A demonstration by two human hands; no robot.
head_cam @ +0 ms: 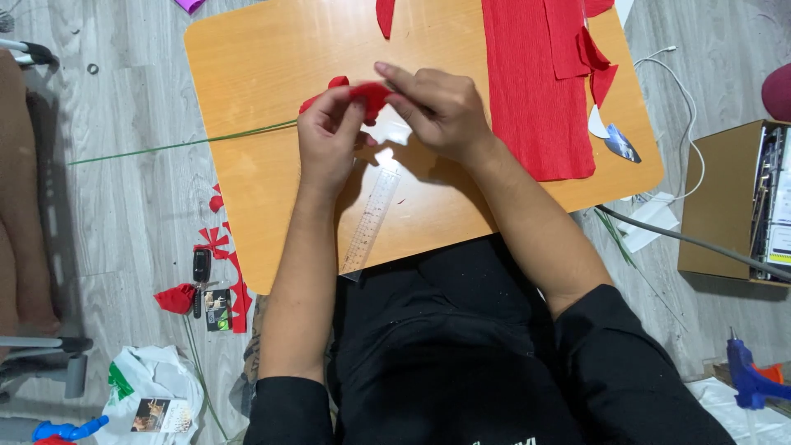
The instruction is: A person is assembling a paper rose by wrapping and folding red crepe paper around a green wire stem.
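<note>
Wooden lap board (pixel 272 66), rounded corners, bare across its left half and near edge, its right side taken by a ribbed red crepe sheet (pixel 535 99) with cut scraps overhanging the far right corner. Clear ruler (pixel 371 218) lying slantwise on the board toward the near edge, just below the hands. Red crepe flower (pixel 362 92) on a thin green wire stem (pixel 181 144) running left off the board's edge over the floor, held above mid-board: left hand (pixel 328 144) pinching the petals from below, right hand (pixel 441 111) pinching them from the right.

Bright, even indoor light, pretty sharp shot

Soft shadows under the hands on the wooden board (pixel 272 58), mild glare near its middle, slight wide-angle bending beyond its edges.
</note>
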